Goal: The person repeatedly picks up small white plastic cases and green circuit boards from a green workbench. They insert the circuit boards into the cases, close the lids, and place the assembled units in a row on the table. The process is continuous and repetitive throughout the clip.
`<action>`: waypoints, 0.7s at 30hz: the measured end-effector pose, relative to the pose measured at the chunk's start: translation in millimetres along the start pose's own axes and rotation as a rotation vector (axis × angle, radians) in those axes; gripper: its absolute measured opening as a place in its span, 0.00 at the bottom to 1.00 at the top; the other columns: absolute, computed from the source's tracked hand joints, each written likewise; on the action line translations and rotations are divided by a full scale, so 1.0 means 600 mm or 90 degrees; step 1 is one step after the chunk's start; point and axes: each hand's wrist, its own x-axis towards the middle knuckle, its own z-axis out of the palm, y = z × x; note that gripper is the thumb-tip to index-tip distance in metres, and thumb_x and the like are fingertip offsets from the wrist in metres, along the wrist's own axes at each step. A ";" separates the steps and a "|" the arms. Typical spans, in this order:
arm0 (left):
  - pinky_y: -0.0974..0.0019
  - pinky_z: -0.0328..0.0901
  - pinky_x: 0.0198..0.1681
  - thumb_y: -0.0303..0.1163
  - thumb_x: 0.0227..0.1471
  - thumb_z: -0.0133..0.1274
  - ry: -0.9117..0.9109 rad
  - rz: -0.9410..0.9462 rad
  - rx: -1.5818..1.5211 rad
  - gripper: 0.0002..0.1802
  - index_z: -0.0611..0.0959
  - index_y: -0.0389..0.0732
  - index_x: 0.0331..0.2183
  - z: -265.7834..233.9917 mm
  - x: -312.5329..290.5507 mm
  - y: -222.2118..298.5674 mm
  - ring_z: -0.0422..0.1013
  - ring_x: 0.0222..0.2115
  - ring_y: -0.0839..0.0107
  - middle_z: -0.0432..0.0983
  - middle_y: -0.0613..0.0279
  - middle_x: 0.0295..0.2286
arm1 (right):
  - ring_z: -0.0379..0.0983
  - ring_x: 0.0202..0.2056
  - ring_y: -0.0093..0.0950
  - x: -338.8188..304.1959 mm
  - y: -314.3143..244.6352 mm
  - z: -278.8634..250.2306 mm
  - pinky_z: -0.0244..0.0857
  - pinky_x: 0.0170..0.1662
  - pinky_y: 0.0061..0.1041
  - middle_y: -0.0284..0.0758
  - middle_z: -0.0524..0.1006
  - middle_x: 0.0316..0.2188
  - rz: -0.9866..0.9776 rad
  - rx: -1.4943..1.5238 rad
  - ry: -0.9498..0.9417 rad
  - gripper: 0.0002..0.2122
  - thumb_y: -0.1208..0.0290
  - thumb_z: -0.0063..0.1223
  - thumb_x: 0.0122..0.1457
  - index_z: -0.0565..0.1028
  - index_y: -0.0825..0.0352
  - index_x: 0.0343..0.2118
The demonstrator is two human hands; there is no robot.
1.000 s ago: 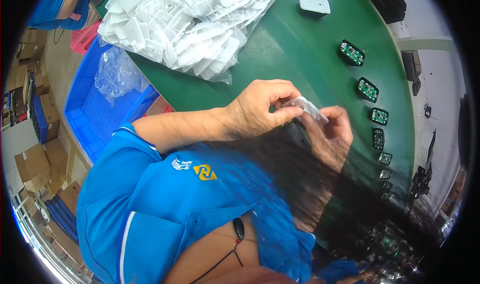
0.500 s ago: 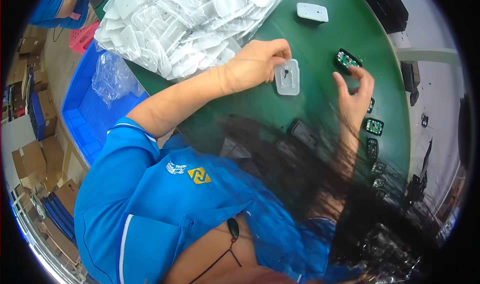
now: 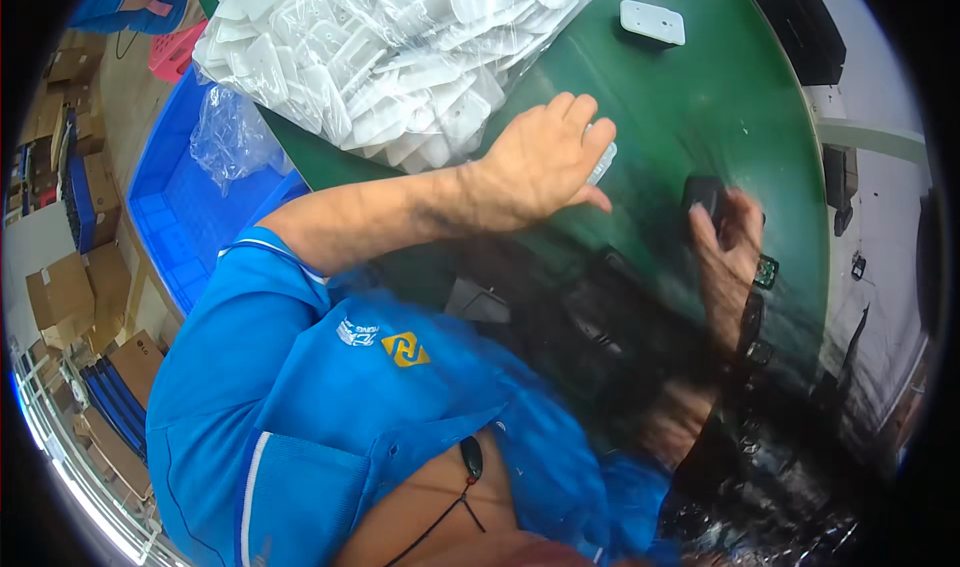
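My left hand (image 3: 545, 162) is open, its thumb apart from the fingers, over a translucent white plastic cover (image 3: 604, 163). Most of that cover is hidden behind the fingers. My right hand (image 3: 732, 239) grips a small black plastic housing (image 3: 704, 193) between thumb and fingers, its dark side showing. Any circuit board inside it is out of sight. Beside this hand lies another black housing with a green circuit board (image 3: 766, 271) in it. Strands of dark hair blur part of my right forearm.
A clear bag of white plastic covers (image 3: 370, 57) fills the table's far left. One white cover (image 3: 652, 22) lies farther back on the green table (image 3: 720, 97). More black housings (image 3: 752, 322) line the right edge. A blue crate (image 3: 175, 237) stands at left.
My right hand has taken hold of the black housing and brought it nearer me. My left hand's fingers have spread from a pinch at the cover's edge and now lie over it. The view has shifted slightly.
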 end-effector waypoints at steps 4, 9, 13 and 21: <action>0.63 0.62 0.37 0.38 0.33 0.63 -0.007 0.025 0.069 0.31 0.69 0.35 0.40 0.007 -0.005 0.003 0.62 0.35 0.59 0.62 0.56 0.34 | 0.69 0.34 0.22 -0.069 -0.013 -0.012 0.63 0.37 0.19 0.33 0.72 0.36 -0.020 -0.124 -0.068 0.16 0.74 0.58 0.50 0.71 0.68 0.42; 0.64 0.63 0.43 0.26 0.42 0.48 0.049 0.174 0.011 0.15 0.73 0.37 0.36 0.019 -0.002 -0.018 0.65 0.40 0.64 0.69 0.60 0.38 | 0.71 0.38 0.27 -0.118 0.001 -0.011 0.66 0.41 0.26 0.36 0.73 0.38 0.032 -0.132 0.054 0.16 0.76 0.59 0.49 0.72 0.68 0.42; 0.62 0.61 0.48 0.23 0.41 0.48 -0.048 0.258 -0.085 0.20 0.72 0.37 0.41 0.000 0.002 -0.047 0.64 0.46 0.62 0.69 0.57 0.42 | 0.71 0.41 0.33 -0.127 -0.021 -0.003 0.65 0.45 0.29 0.39 0.73 0.40 -0.109 -0.296 0.003 0.17 0.77 0.59 0.47 0.72 0.68 0.43; 0.59 0.57 0.55 0.16 0.46 0.45 0.031 0.080 -0.260 0.28 0.67 0.40 0.51 -0.019 -0.015 -0.046 0.60 0.53 0.56 0.63 0.56 0.52 | 0.70 0.45 0.35 -0.060 -0.066 0.069 0.64 0.48 0.29 0.39 0.74 0.44 -0.278 -0.171 0.012 0.18 0.81 0.56 0.47 0.72 0.67 0.45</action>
